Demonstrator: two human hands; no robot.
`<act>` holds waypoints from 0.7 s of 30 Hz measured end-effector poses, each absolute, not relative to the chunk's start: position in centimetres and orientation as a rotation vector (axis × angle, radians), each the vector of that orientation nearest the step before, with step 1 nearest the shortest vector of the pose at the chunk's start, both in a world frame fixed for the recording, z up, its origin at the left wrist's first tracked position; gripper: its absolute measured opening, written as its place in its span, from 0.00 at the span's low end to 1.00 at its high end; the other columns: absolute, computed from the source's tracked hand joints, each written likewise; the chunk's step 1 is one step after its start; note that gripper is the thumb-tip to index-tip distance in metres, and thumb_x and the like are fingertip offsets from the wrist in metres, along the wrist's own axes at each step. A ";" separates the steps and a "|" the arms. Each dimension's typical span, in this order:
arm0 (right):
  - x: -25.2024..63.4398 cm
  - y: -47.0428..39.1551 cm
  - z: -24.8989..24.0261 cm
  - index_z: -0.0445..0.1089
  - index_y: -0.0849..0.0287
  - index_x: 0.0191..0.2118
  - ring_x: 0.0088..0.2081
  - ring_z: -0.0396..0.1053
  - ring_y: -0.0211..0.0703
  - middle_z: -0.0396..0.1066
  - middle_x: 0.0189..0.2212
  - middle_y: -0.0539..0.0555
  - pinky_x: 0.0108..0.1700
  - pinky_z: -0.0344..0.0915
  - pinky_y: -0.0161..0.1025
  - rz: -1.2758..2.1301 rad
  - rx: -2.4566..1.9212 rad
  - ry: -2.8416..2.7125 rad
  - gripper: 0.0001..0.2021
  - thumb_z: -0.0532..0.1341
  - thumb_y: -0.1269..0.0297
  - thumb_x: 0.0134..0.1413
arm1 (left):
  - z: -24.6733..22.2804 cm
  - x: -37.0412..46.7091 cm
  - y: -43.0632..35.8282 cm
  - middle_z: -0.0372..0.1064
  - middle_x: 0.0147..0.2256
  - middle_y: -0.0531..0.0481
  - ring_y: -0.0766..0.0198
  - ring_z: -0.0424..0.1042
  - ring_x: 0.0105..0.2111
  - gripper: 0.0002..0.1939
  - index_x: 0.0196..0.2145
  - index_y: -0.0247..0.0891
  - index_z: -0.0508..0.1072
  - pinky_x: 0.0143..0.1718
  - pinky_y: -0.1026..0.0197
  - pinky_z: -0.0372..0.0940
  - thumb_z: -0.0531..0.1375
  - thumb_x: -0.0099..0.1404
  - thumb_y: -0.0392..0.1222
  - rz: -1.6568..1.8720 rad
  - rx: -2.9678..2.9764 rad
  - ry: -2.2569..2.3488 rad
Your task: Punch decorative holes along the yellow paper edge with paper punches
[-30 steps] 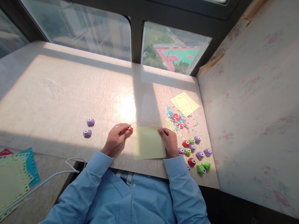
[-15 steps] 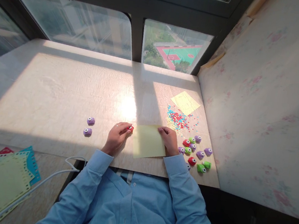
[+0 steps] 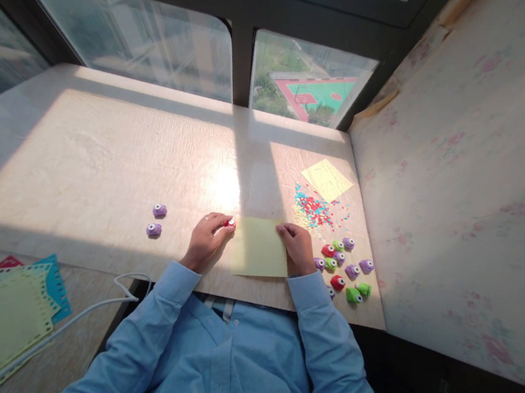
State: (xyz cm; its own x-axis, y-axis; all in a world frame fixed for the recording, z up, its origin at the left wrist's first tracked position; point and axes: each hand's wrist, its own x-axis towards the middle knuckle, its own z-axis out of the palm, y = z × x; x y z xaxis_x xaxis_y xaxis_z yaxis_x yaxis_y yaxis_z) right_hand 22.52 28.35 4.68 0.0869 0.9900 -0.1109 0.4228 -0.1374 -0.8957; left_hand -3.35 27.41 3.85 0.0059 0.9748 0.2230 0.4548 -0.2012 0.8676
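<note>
left hand (image 3: pixel 207 239): fingers pinching red punch (image 3: pixel 231 223) at yellow sheet's (image 3: pixel 262 254) left edge | right hand (image 3: pixel 298 246): fingers closed on sheet's far right corner | sheet just inside bench's near edge; sunlit bench (image 3: pixel 128 146) stretches far-left; other punches (image 3: pixel 337 282) crowd right | hands backs-up, forearms (image 3: pixel 343 355) angling inward

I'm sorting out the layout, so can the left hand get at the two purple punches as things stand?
Likely yes: nothing visible stands between the left hand and the two purple punches, though its fingers hold a red punch, which may need letting go first.
</note>
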 end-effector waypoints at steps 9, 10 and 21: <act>21.7 27.6 4.9 0.79 0.57 0.35 0.34 0.71 0.47 0.79 0.33 0.53 0.39 0.64 0.40 0.865 -1.683 -1.505 0.15 0.60 0.52 0.56 | 3.4 -3.8 27.5 0.76 0.44 0.45 0.55 0.73 0.46 0.10 0.43 0.41 0.78 0.48 0.51 0.69 0.62 0.66 0.43 1.167 1.717 1.465; 21.7 27.5 4.9 0.79 0.58 0.35 0.34 0.71 0.47 0.78 0.32 0.53 0.39 0.63 0.40 0.868 -1.684 -1.500 0.15 0.60 0.52 0.56 | 3.5 -3.8 27.5 0.76 0.44 0.45 0.56 0.73 0.45 0.10 0.43 0.41 0.78 0.48 0.51 0.69 0.62 0.66 0.43 1.166 1.714 1.465; 22.0 27.3 5.2 0.78 0.63 0.46 0.33 0.70 0.48 0.75 0.33 0.57 0.38 0.66 0.42 0.575 -1.735 -1.676 0.20 0.60 0.50 0.61 | 4.4 -3.2 27.2 0.74 0.42 0.45 0.58 0.74 0.43 0.11 0.41 0.39 0.80 0.46 0.54 0.70 0.59 0.69 0.45 1.157 1.716 1.481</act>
